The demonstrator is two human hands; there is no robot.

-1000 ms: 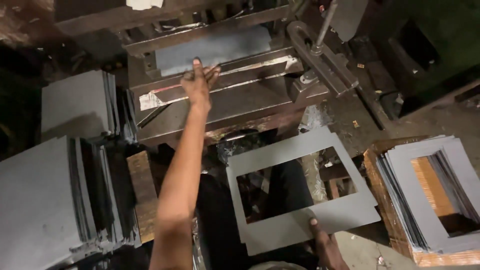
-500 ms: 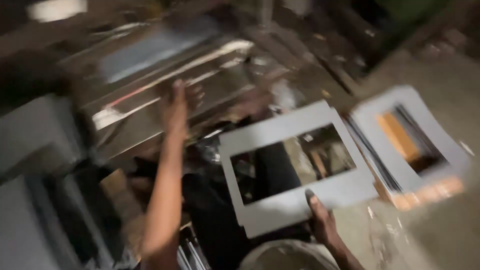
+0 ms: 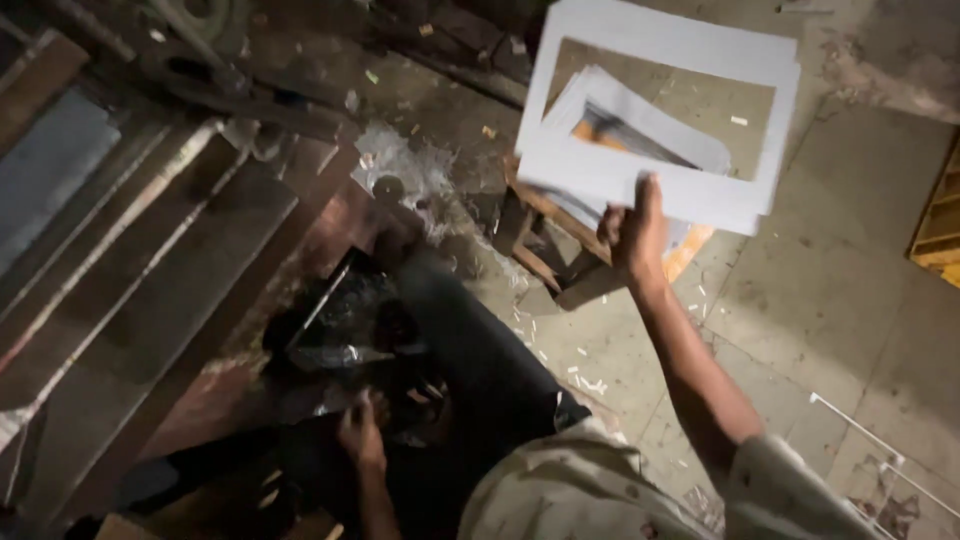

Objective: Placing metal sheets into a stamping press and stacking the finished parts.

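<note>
My right hand (image 3: 636, 233) grips the lower edge of a grey cardboard frame (image 3: 640, 160) with a rectangular hole cut out of its middle, and holds it in the air at the upper right. Directly below the frame lies a stack of similar grey frames (image 3: 640, 120) on a wooden pallet (image 3: 545, 245). My left hand (image 3: 360, 432) is low down near my lap, fingers loosely curled beside dark scrap (image 3: 350, 320); nothing shows in it. My legs in dark trousers (image 3: 470, 350) stretch between the two hands.
A heavy metal press bed (image 3: 150, 260) with long steel bars fills the left side. The concrete floor (image 3: 840, 300) on the right carries scattered paper bits. A yellow wooden object (image 3: 940, 230) stands at the right edge. A thin white wire (image 3: 870, 440) lies on the floor.
The view has swung right, away from the press. My right hand carried the frame up and over the stack on the pallet. My left hand came back from the press down to my lap.
</note>
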